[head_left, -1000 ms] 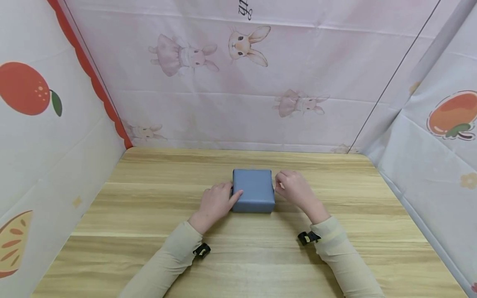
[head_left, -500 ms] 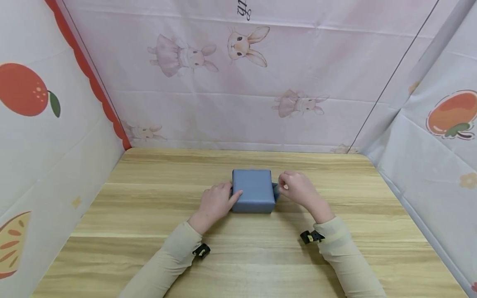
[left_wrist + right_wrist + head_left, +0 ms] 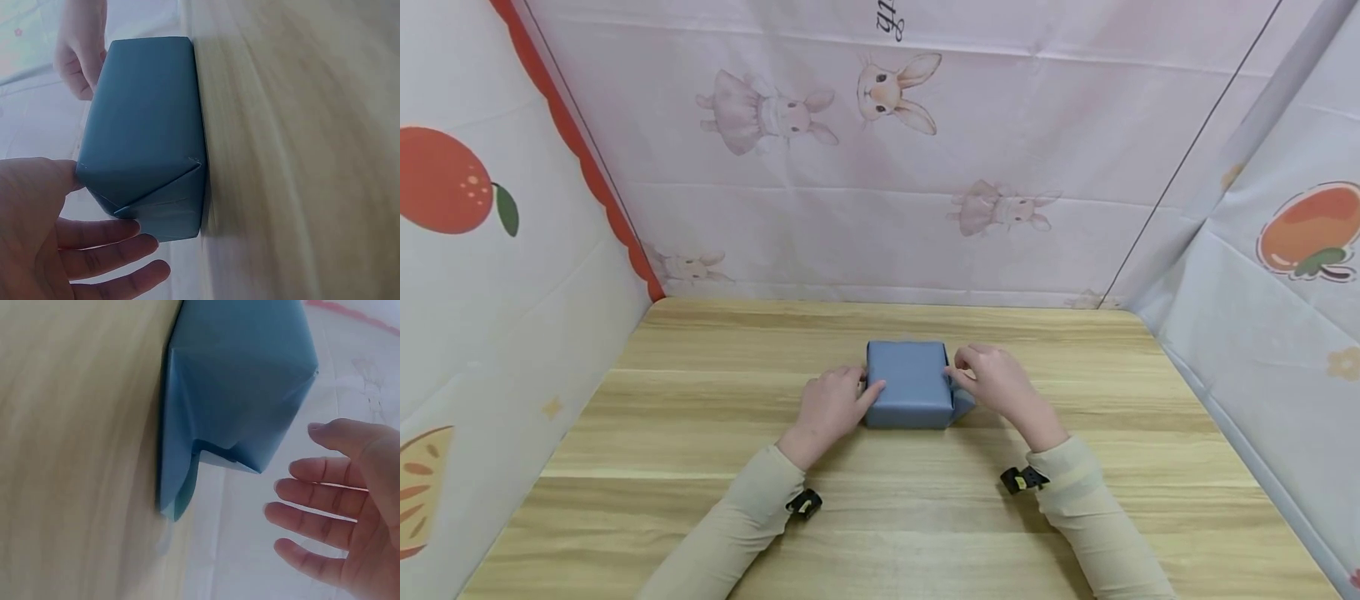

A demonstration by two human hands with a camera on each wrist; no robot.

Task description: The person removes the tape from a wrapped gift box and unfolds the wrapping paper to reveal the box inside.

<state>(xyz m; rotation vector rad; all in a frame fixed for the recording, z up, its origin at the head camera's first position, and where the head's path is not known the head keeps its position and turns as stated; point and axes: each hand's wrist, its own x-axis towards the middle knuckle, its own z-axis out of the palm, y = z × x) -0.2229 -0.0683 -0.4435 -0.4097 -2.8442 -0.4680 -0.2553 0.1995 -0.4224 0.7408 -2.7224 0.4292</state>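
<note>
Head view: the blue wrapped box point(image 3: 907, 375) sits on the table point(image 3: 898, 517) between both hands. Left wrist view: left hand point(image 3: 40, 231), fingers extended, thumb touching the box edge (this end is folded). Right wrist view: right hand point(image 3: 369, 515), fingers extended, gripping nothing, near the loose paper flap point(image 3: 179, 465).

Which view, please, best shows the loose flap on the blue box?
The right wrist view: the loose flap juts out, close and uncovered. The head view shows it small, beside the right hand; the left wrist view doesn't show it.
</note>
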